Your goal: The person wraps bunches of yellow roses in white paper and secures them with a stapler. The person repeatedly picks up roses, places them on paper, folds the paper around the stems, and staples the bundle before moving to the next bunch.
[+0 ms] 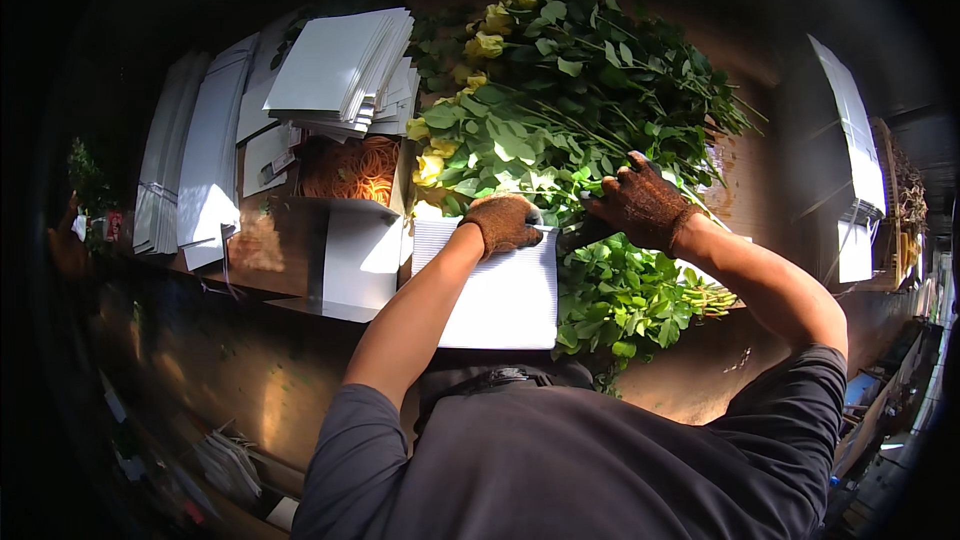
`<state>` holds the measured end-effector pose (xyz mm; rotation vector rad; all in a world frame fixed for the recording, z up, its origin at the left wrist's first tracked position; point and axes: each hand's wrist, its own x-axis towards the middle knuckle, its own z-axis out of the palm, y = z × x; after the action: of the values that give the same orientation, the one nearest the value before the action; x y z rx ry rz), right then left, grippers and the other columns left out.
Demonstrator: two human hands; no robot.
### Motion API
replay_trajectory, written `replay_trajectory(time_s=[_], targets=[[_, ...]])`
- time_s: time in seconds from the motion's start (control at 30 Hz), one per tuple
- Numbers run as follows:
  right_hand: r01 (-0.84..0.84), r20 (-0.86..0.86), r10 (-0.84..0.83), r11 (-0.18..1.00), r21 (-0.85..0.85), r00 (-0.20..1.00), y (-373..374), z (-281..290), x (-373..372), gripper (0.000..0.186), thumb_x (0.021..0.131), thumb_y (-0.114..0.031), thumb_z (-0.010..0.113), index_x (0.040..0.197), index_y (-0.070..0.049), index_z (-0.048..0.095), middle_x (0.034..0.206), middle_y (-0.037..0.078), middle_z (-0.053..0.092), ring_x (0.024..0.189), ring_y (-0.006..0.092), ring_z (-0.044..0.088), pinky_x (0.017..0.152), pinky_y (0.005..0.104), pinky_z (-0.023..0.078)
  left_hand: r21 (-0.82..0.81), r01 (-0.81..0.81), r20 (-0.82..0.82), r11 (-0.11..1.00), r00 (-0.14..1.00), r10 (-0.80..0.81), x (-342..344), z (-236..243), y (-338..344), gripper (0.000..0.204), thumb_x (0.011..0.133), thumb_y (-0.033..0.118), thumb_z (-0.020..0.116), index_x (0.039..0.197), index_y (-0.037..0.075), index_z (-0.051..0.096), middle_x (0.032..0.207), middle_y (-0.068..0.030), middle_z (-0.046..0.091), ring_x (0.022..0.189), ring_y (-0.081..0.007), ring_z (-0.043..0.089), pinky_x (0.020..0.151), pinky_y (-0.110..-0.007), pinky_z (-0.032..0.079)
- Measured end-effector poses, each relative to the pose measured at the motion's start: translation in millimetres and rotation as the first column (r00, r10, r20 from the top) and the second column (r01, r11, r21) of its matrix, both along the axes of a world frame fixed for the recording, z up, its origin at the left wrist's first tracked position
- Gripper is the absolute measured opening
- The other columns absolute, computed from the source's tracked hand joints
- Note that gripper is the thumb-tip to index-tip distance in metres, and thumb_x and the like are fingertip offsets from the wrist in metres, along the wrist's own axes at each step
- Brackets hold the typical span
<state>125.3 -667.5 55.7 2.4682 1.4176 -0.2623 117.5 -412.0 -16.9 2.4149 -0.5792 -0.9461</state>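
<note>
Yellow roses [428, 170] with long leafy stems lie across the table, heads to the left. A white corrugated sheet [500, 295] lies at the near edge, in front of my body. My left hand [503, 224], in a brown glove with dark fingertips, is closed at the sheet's far edge beside the rose heads. My right hand [645, 204], in a matching glove, is closed among the green rose stems [575, 183]; leaves partly hide its fingertips. A dark shape lies between the hands, too shaded to make out. Below my right hand is a leafy bunch [630, 290], its cut stems pointing right.
White sheets [335, 65] are stacked at the far left, above a box of orange rubber bands [355, 172]. Tied bundles of flat white cardboard [212, 145] stand farther left. More rose stems [640, 70] are piled at the back. A white panel [850, 130] is at the right.
</note>
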Motion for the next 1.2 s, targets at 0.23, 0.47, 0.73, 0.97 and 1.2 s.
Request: replay_trajectory(time_s=[0.23,0.47,0.73,0.97,1.2], targets=[[-0.098,-0.162,0.093,0.995,-0.026,0.982,19.0,-4.6,35.1,0.044,0.086,-0.017,0.057,0.129,-0.024,0.061,0.102,0.01,0.063,0.096,0.0315,0.062,0.106,0.0617,0.036,0.006,-0.013,0.072,1.0,0.997,0.012,-3.5,0.9,0.3,0.027,0.082,0.036,0.063,0.094,0.013,0.072,0.088,-0.0121,0.07,0.089,-0.0301,0.067,0.08,-0.044,0.053],[-0.266,-0.11,0.264,0.964,0.002,0.958,28.3,-24.7,33.4,0.035,0.089,-0.023,0.055,0.123,-0.016,0.062,0.103,0.015,0.065,0.096,0.0338,0.065,0.098,0.0616,0.042,0.041,-0.025,0.095,0.999,0.995,0.021,-6.7,-2.6,0.2,0.027,0.081,0.033,0.063,0.094,0.012,0.072,0.09,-0.0125,0.071,0.091,-0.0307,0.068,0.08,-0.044,0.054],[-0.232,0.01,0.233,0.965,0.126,0.972,14.8,-49.0,36.7,0.015,0.084,-0.023,0.058,0.082,-0.009,0.064,0.069,0.01,0.063,0.056,0.0308,0.064,0.06,0.0434,0.048,-0.019,-0.062,0.03,0.998,0.998,0.063,-1.4,-14.5,-1.3,0.025,0.08,0.031,0.064,0.096,0.014,0.075,0.089,-0.0102,0.073,0.085,-0.0268,0.069,0.08,-0.041,0.054],[0.363,-0.188,-0.329,0.912,0.193,0.926,-4.9,-2.7,-30.3,0.028,0.082,-0.027,0.067,0.102,-0.009,0.06,0.087,0.016,0.065,0.082,0.038,0.065,0.074,0.0486,0.05,0.113,-0.021,0.122,0.993,0.993,0.007,-2.9,-3.3,-9.2,0.043,0.08,0.047,0.064,0.096,0.009,0.074,0.097,-0.0149,0.072,0.095,-0.0316,0.069,0.086,-0.043,0.054],[0.477,-0.754,-0.449,0.854,-0.205,0.48,-2.9,17.4,-151.3,0.047,0.085,-0.036,0.065,0.119,-0.004,0.06,0.095,0.024,0.069,0.089,0.0406,0.067,0.08,0.0476,0.052,0.17,-0.111,0.603,0.979,0.798,-0.014,-58.5,7.5,-26.8,0.044,0.082,0.043,0.074,0.112,0.012,0.064,0.108,-0.012,0.066,0.107,-0.0298,0.062,0.086,-0.044,0.049]])
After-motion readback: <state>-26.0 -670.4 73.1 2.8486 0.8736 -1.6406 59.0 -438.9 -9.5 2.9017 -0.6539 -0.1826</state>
